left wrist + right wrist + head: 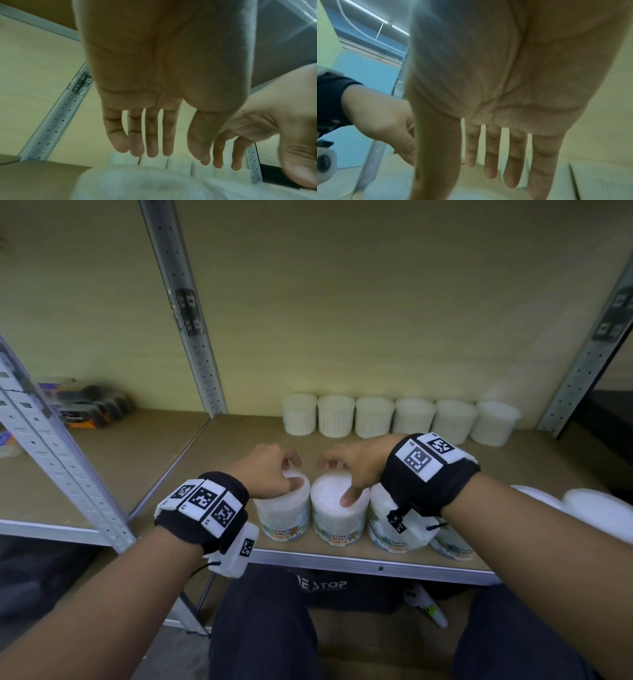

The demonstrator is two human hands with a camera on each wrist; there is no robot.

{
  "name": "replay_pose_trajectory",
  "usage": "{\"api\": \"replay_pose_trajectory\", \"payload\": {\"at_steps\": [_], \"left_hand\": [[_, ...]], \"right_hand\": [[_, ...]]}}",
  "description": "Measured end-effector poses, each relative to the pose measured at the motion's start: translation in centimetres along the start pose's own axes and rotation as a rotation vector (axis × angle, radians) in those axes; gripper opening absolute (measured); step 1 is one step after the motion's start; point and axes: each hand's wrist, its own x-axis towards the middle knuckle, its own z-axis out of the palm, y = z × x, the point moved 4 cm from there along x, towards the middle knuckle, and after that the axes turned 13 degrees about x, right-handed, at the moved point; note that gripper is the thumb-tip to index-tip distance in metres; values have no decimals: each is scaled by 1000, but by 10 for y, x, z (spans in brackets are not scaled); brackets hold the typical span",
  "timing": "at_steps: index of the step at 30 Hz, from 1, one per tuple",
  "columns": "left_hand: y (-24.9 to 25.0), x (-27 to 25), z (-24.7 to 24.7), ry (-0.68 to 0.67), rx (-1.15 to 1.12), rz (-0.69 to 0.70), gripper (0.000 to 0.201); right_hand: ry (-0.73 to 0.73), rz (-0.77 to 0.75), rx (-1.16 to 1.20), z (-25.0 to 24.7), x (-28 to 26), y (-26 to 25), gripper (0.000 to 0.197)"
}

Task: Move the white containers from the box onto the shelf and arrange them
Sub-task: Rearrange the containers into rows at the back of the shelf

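Observation:
Three white cotton-bud containers and part of a fourth stand along the shelf's (342,559) front edge. My left hand (294,472) is over the leftmost one (282,518), thumb on its lid. My right hand (334,479) is over the second one (337,522), thumb tip touching the lid. In the wrist views the left hand's (186,157) fingers (152,146) and the right hand's (462,175) fingers (510,169) hang fairly straight, with a blurred lid (137,186) just below. Neither hand grips anything. Several more white containers (397,417) line the back wall.
Grey perforated uprights (191,337) (68,467) frame the shelf bay. Dark and orange packs (89,409) lie on the neighbouring shelf at left. More white containers (596,508) show at the right edge. A dark printed box or bag (329,587) sits under the shelf.

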Motion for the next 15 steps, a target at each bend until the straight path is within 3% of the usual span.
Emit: {"api": "replay_pose_trajectory", "payload": {"at_steps": [7, 15], "left_hand": [[38, 44, -32, 93, -110, 48, 34], [114, 120, -51, 64, -71, 178, 41]], "right_hand": [[245, 65, 95, -51, -25, 60, 45], [383, 295, 107, -89, -59, 176, 40]]}}
